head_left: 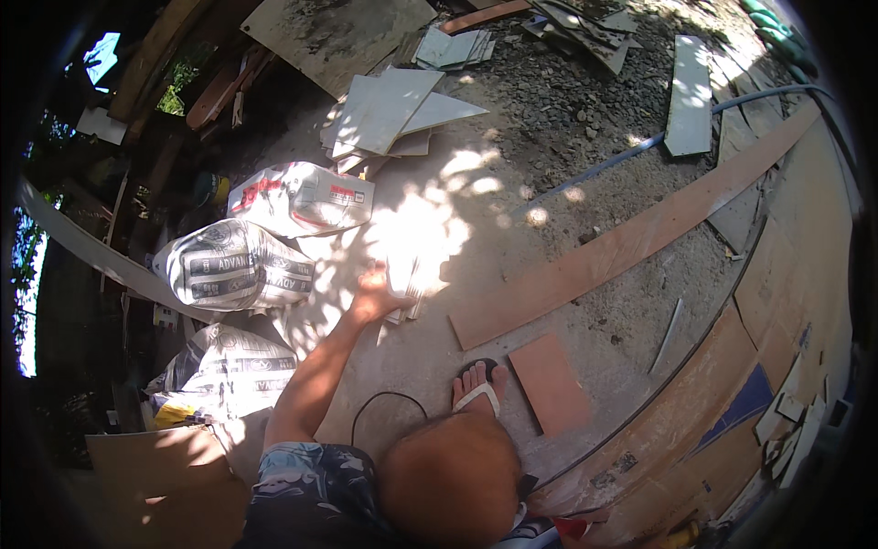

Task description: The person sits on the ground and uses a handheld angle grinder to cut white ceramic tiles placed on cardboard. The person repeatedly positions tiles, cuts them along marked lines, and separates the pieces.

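My left hand [371,296] reaches down to a small stack of pale tile pieces [404,282] on the concrete. Thumb and fingers are closed around the near left edge of that stack. Strong sunlight washes out the upper part of the pieces. My right hand does not show. Left of my hand sit a printed white sack [240,265] and, behind it, a white sack with red print [306,199]. My bent knee [448,485] and my foot in a flip-flop [477,389] are close by on the right.
Broken white tiles [384,110] lie in a pile farther off. A long brown plank [631,233] crosses the floor to the right, with a brown tile [551,382] nearer. Beyond are a blue-grey hose [604,170] and gravel [567,114]. Another sack [224,371] stands at left.
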A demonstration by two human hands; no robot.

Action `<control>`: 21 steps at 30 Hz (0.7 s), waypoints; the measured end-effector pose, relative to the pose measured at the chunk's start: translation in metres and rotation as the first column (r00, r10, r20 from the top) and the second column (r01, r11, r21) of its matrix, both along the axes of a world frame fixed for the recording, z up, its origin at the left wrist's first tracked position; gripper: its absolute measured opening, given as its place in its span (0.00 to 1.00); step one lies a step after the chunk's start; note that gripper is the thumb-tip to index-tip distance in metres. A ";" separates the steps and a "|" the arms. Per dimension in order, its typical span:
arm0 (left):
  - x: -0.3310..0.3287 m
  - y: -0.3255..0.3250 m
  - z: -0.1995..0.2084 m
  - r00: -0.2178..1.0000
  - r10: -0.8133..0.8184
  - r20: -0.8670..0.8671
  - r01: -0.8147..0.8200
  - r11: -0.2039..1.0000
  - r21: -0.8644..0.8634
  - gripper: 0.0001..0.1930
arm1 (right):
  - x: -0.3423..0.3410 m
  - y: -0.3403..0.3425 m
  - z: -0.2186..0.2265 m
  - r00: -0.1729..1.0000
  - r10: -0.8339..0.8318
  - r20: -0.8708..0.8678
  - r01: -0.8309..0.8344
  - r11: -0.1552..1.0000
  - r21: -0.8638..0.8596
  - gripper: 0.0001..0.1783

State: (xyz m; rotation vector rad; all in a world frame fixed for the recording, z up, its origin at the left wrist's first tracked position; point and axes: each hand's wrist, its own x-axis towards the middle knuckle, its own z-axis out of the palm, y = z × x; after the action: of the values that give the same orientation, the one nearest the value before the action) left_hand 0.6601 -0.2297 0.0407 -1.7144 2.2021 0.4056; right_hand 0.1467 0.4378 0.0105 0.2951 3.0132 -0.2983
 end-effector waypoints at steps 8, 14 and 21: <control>-0.038 -0.151 -0.038 0.628 0.306 -0.716 -0.567 0.809 -0.152 0.41 | -0.039 -0.055 -0.006 1.000 0.029 -0.011 -0.029 0.999 0.019 0.52; 0.036 -0.327 -0.047 -0.372 0.363 -0.854 -0.700 0.495 0.515 0.17 | -0.044 -0.095 -0.022 0.995 0.044 0.091 -0.044 0.999 -0.003 0.52; 0.058 -0.375 -0.052 -0.625 0.398 -0.672 -0.487 0.474 0.734 0.15 | -0.050 -0.105 -0.025 0.991 0.024 0.135 -0.028 0.999 0.027 0.52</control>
State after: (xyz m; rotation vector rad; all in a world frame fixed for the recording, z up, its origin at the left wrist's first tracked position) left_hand 0.7179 -0.6048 -0.0108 -3.0337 0.8150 3.0975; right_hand 0.0967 0.3325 -0.0150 0.2669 2.8881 -0.2240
